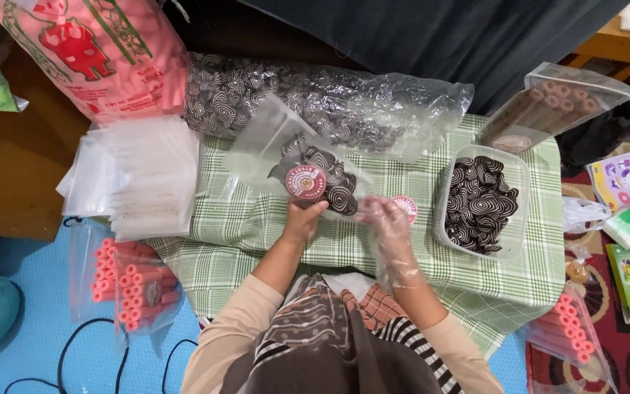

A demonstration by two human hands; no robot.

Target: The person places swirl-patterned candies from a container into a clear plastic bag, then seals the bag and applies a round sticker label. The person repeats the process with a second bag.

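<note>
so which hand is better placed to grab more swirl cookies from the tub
The right hand. It wears a clear glove, holds nothing firmly, and lies nearest the plastic tub of swirl cookies. The bare left hand is busy gripping the clear pouch from below, farther from the tub.

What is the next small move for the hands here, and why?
Probably the gloved right hand reaches to the tub of swirl snacks for another handful. The left hand holds the clear bag by its bottom, the bag looks only partly filled, and the right hand sits beside it.
</note>
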